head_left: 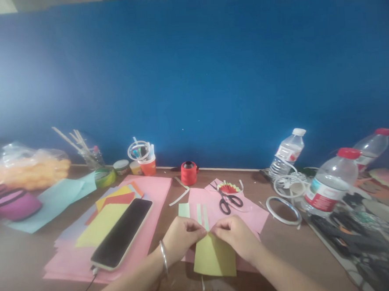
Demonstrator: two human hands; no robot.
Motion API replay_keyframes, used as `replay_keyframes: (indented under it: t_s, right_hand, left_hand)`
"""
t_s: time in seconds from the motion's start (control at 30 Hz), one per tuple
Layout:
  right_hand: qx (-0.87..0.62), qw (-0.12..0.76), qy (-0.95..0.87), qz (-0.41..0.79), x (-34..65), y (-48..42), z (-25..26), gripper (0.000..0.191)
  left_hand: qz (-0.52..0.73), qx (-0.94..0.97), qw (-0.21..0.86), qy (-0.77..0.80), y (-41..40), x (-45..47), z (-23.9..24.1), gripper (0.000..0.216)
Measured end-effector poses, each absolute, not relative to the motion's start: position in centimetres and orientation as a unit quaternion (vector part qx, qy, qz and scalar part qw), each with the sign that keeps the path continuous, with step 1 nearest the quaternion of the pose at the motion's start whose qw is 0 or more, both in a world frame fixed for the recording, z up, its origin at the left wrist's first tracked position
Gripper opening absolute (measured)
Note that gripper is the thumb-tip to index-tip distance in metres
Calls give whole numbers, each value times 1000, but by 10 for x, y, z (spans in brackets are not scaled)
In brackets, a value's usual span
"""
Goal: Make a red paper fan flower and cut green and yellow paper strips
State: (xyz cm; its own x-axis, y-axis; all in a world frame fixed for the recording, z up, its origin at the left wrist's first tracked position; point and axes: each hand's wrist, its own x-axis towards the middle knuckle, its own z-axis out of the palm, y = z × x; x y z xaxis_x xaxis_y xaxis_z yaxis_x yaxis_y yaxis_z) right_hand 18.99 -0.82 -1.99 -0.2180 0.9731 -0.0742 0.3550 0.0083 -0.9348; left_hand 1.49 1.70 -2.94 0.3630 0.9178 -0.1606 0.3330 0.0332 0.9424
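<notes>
My left hand [186, 233] and my right hand [233, 234] pinch the top edge of a yellow-green sheet of paper [215, 259], their fingertips almost meeting at its middle. The sheet hangs toward me over pink paper [251, 214] on the table. Just beyond my fingers lie narrow pale green strips [201, 213] and a small pale green piece of paper [184, 210]. Past my right hand, black-handled scissors [229, 203] rest on the pink paper, beside a folded red and yellow paper fan [229, 187].
On the left a phone [122, 233] lies on stacked coloured paper [158, 191]. A red spool [188, 173] and an orange cup [148, 166] of supplies stand at the back. To the right are a tape ring [284, 210] and plastic bottles [331, 183]. The blue partition [190, 75] closes off the back.
</notes>
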Motion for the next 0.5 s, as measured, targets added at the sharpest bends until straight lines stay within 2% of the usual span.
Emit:
replay_keyframes:
  t_s: [0.5]
  right_hand:
    - [-547,344,-643,411,217,10,-23,20]
  left_hand:
    - [343,577,557,489,25,10,-28,24]
